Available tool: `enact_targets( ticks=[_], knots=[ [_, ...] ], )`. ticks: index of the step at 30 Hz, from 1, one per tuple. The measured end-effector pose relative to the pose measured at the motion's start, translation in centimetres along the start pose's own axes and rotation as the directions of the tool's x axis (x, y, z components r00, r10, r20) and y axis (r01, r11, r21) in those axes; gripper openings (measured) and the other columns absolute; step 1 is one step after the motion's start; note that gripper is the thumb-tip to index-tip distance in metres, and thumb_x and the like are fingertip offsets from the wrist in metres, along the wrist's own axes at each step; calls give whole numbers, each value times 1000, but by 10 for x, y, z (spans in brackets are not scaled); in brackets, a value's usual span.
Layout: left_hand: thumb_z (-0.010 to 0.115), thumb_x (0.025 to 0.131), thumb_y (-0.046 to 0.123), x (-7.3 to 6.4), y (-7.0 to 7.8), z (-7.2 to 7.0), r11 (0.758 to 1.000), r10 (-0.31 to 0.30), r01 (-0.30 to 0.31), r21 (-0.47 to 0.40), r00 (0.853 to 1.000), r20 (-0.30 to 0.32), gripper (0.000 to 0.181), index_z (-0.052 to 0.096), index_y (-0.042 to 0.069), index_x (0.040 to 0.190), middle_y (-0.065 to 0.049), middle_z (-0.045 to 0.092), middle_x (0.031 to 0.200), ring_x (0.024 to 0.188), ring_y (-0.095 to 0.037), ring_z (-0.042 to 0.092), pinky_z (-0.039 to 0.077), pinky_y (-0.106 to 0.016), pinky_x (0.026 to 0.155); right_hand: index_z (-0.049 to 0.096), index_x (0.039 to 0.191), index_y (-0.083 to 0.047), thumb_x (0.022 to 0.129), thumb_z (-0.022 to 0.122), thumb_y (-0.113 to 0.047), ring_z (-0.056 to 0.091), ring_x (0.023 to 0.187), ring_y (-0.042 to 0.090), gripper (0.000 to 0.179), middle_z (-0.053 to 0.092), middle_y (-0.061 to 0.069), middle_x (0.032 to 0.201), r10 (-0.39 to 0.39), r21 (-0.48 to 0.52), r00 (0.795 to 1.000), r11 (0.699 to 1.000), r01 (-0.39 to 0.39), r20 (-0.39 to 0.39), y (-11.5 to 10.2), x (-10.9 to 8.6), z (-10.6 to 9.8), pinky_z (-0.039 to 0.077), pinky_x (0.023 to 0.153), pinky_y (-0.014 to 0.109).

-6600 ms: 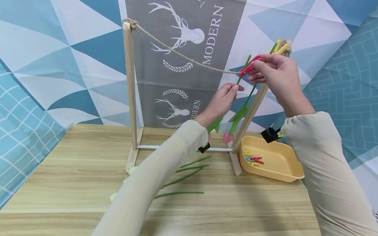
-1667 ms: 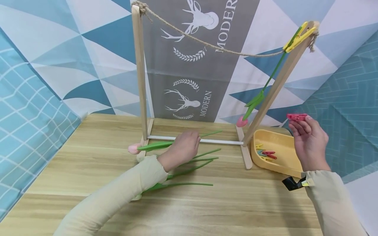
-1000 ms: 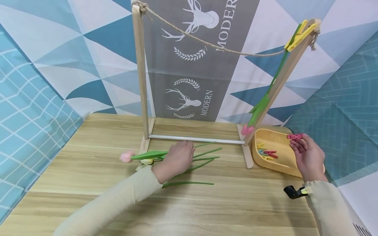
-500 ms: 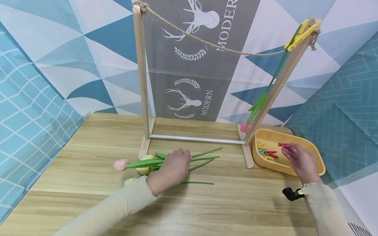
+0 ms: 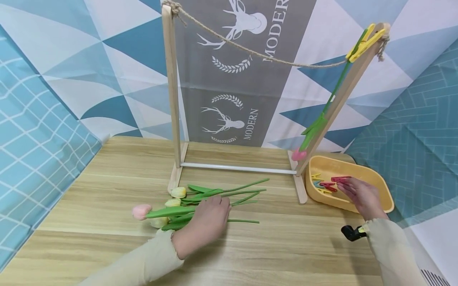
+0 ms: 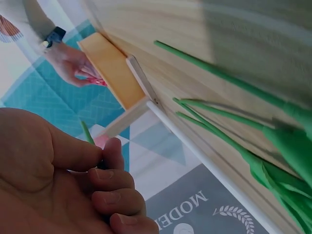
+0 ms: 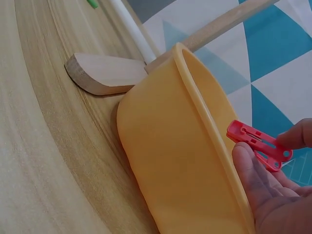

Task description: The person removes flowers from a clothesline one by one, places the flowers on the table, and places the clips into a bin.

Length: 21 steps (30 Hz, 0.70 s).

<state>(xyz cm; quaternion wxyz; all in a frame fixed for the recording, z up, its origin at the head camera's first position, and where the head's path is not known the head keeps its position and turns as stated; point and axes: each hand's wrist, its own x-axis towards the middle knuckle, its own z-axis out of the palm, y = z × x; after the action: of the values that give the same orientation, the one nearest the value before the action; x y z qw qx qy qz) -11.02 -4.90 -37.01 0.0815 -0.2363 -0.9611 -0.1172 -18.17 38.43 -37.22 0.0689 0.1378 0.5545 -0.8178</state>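
Observation:
My left hand (image 5: 209,220) pinches the stem of a pink tulip (image 5: 142,211) whose head points left. It is over several yellow-white tulips (image 5: 178,192) on the table; the left wrist view shows the stem end (image 6: 87,131) between thumb and finger. My right hand (image 5: 364,198) pinches a pinkish-red clothespin (image 7: 253,139) at the yellow basin (image 7: 165,146), above its rim. Several other clothespins (image 5: 323,186) lie inside the basin. A second pink tulip (image 5: 298,155) hangs head down from the rope (image 5: 257,53), clipped by a yellow clothespin (image 5: 363,44) near the right post.
The wooden frame has a left post (image 5: 171,87), a right post (image 5: 343,87) and a low white bar (image 5: 237,168) behind the flowers. The basin stands against the frame's right foot (image 5: 300,190). Patterned cloth (image 5: 136,71) backs the table (image 5: 268,250).
Both hands have come down from the rope with the pink tulip and pinkish-red clothespin. Lately the left hand moved the tulip left and nearer; the right hand lowered the clothespin leftward into the basin area.

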Motion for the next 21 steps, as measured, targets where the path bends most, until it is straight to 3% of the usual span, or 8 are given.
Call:
enact_targets(
  ticks=[3,9,21],
  knots=[
    [48,96,18,-7,2,0,1000,-16,16,-23,1000,20,18,53,6,83,-3,48,70,63,-16,47,34,-27,52,67,92,-14,93,56,-14,70,86,13,11,72,0,90,21,-7,1000,1000,-21,-15,-1,1,1,54,77,25],
    [46,96,18,-19,6,-2,998,-42,43,-34,999,35,18,55,5,87,-4,50,75,72,-19,51,39,-32,61,62,92,-14,91,60,-18,70,80,12,5,71,-2,84,39,-56,995,997,-44,-91,-1,3,1,55,75,25],
    [48,96,21,-35,8,2,996,-74,77,-34,994,77,19,52,8,83,-2,45,71,65,-16,44,30,-26,54,62,90,-15,93,57,-15,70,80,11,6,71,-4,82,70,-163,991,983,-88,-112,-4,7,4,54,77,24]
  ],
)
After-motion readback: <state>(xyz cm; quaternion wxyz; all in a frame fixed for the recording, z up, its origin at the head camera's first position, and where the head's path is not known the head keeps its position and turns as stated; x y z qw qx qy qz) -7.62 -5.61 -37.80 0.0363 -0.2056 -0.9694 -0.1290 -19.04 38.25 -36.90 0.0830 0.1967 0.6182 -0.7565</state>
